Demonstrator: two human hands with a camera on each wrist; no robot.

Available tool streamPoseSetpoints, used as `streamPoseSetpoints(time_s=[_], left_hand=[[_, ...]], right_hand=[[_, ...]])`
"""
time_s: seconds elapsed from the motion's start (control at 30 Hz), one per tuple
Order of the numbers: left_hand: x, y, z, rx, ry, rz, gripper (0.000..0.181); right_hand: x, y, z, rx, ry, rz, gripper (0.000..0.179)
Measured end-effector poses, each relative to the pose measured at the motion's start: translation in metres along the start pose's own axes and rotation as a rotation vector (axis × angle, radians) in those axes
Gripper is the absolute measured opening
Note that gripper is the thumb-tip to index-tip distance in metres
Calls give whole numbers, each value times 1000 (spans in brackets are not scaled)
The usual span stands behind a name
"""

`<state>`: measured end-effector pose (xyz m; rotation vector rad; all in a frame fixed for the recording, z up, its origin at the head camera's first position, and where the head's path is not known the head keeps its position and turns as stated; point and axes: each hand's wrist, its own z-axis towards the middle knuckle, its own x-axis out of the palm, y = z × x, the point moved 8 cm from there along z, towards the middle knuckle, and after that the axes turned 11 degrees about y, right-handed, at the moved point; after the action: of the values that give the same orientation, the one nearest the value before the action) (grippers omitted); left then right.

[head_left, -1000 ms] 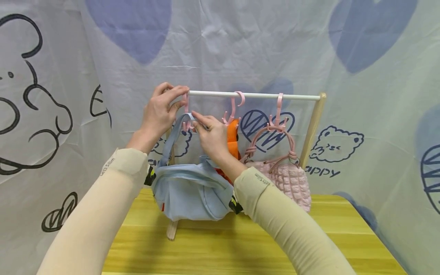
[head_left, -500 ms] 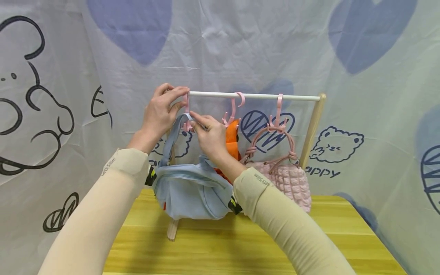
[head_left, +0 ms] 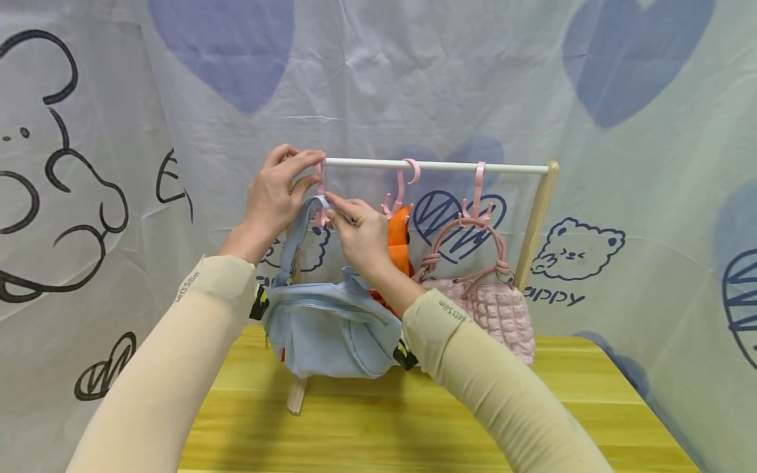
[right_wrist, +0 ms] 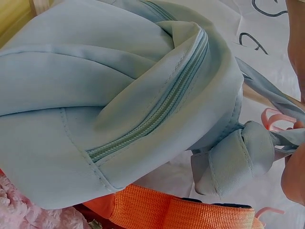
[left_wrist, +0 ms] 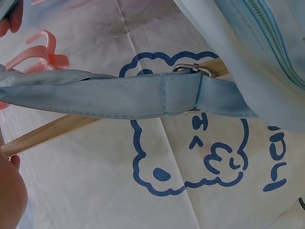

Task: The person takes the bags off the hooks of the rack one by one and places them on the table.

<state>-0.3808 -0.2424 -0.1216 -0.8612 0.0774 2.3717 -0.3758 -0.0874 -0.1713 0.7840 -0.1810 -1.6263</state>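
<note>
At the left end of the white rod, my left hand pinches the stem of a pink hook between thumb and fingers. Just below, my right hand pinches the strap of a light blue bag where it loops over that hook's prongs. The bag hangs beneath both hands, its zipper curving across it in the right wrist view. A metal buckle shows on the strap in the left wrist view, where pink prongs stand behind the strap.
A second pink hook carries an orange bag, partly hidden behind my right hand. Farther right, a pink quilted handbag hangs from a third hook near the wooden post. Beneath is a yellow wood-grain table.
My right fingertips have shifted slightly left at the top of the strap. The left hand stays at the rod, and the blue bag hangs nearly still.
</note>
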Motion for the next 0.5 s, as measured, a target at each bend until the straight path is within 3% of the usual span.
streamPoseSetpoints(time_s=[0.5], left_hand=[[1,-1,0,11,1,-4,38]], right_hand=[[-3,2,-4,3,25,34,30]])
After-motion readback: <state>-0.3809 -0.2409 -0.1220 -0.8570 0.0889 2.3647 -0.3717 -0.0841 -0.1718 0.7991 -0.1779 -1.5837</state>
